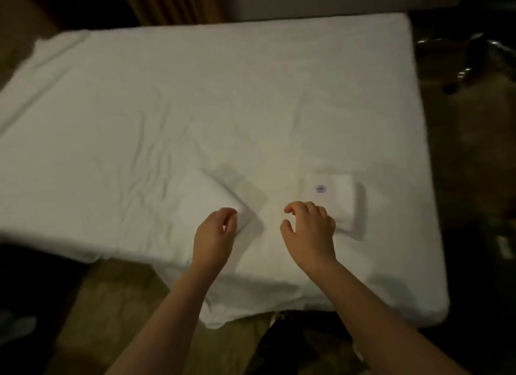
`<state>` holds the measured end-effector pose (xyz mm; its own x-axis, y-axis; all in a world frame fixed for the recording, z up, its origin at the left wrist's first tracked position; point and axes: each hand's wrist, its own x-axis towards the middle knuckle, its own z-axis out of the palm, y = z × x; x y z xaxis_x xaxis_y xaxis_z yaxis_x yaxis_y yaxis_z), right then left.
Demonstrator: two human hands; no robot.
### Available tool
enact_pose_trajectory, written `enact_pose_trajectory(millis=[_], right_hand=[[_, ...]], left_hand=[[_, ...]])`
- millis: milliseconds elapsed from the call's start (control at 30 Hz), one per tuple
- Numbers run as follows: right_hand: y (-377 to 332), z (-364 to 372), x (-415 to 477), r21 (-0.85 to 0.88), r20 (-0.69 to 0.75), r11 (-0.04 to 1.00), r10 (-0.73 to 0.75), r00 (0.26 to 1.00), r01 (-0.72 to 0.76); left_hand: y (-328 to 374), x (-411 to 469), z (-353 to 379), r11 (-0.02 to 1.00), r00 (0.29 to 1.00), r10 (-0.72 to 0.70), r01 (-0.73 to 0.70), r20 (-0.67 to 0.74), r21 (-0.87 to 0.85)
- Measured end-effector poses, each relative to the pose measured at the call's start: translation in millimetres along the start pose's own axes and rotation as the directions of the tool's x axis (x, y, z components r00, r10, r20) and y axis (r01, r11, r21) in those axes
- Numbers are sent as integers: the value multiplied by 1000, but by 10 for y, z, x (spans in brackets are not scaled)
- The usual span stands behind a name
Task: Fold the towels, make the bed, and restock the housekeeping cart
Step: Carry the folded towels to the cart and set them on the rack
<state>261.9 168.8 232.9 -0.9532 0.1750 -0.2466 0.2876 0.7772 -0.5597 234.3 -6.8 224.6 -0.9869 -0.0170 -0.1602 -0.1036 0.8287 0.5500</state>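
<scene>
A bed (195, 95) covered by a wrinkled white sheet (125, 156) fills most of the head view, and two folded white towels lie on it near the edge closest to the person. The left towel (209, 196) lies turned at an angle, one corner pointing toward the person, with a flatter layer showing along its far right side. The right towel (344, 204) is a thicker, tighter bundle with a small purple mark (321, 189) on its upper face, and it lies well apart from the left towel, with bare sheet between them. The left hand (216, 232) is at the near corner of the left towel, its fingers bent and gathered, thumb brought close to the forefinger with a sliver of white showing between them; whether it pinches the cloth or only hangs above it cannot be told through the blur. The right hand (310, 229) is over the sheet between the two towels, palm down, its fingers curled and slightly spread, thumb held apart from them, holding nothing; its outer edge overlaps the near left corner of the right towel, though contact cannot be made out. Both bare forearms reach in from the bottom of the view. A loose fold of sheet hangs over the near edge above the tan floor (111, 305). Brown curtains (167, 3) hang beyond the far side of the bed, and something dark with chrome tubing (472, 64) stands off its far right corner
</scene>
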Motion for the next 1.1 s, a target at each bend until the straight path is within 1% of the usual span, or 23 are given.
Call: enact_pose_trajectory(millis=[100,167,233,300,333,400,433,500,533,567,600,633,733,767,833,867,933,1000,1067,1100], right_hand=[[-341,501,314,-31,160,999,-31,987,36],[-527,795,558,-19,249,999,-26,968,31],[-701,1058,822,3,321,1000,-23,947,24],[-834,1282,1092,9,380,1000,-13,925,10],[-870,1387,1217,3,407,1000,14,913,-17],[-843,1603,1440,-19,456,994,106,884,-110],[-783,1704,1522,-40,483,986,159,861,-160],[-629,1873,1610,-82,536,969,240,810,-233],[-559,1937,1623,-81,552,962,260,792,-259],[-498,1991,1635,-60,554,957,269,788,-284],[-450,2022,1644,-23,546,951,271,793,-309],[-407,2043,1655,19,538,941,276,797,-339],[-317,2074,1693,101,523,904,306,795,-414],[-288,2097,1700,108,519,899,313,795,-424],[-231,2149,1711,123,499,900,308,810,-418],[-219,2173,1716,125,492,904,302,817,-409],[-208,2193,1727,123,502,900,307,808,-419],[-205,2136,1712,184,583,839,327,744,-512],[-223,1991,1623,241,683,753,317,658,-612],[-245,1886,1553,255,715,731,298,633,-633]], left_hand=[[-633,41,-112,985,983,-166,161,-79,-67],[-985,79,-107,955,954,-285,274,-92,-113],[-1305,129,-58,906,911,-411,407,-18,-112],[-1586,208,34,843,850,-514,526,118,-117],[-1689,252,84,813,822,-541,566,179,-137],[-1836,370,208,754,786,-563,615,256,-229],[-1874,443,272,698,756,-584,653,294,-294],[-1921,587,400,516,661,-632,749,405,-417],[-1935,646,468,434,624,-632,777,460,-456],[-1950,698,543,401,618,-615,779,489,-481],[-1962,734,617,396,625,-604,774,495,-494],[-1966,756,688,397,633,-602,767,488,-504],[-1994,801,849,424,612,-656,783,442,-455],[-2016,818,892,430,624,-655,771,425,-469],[-2057,857,965,385,649,-644,733,405,-562],[-2067,874,986,343,640,-655,725,402,-597],[-2091,880,1008,256,601,-681,730,418,-633],[-2091,837,964,184,597,-657,720,462,-669],[-2088,755,881,194,641,-617,686,456,-701],[-2055,699,818,204,672,-583,666,457,-718]])
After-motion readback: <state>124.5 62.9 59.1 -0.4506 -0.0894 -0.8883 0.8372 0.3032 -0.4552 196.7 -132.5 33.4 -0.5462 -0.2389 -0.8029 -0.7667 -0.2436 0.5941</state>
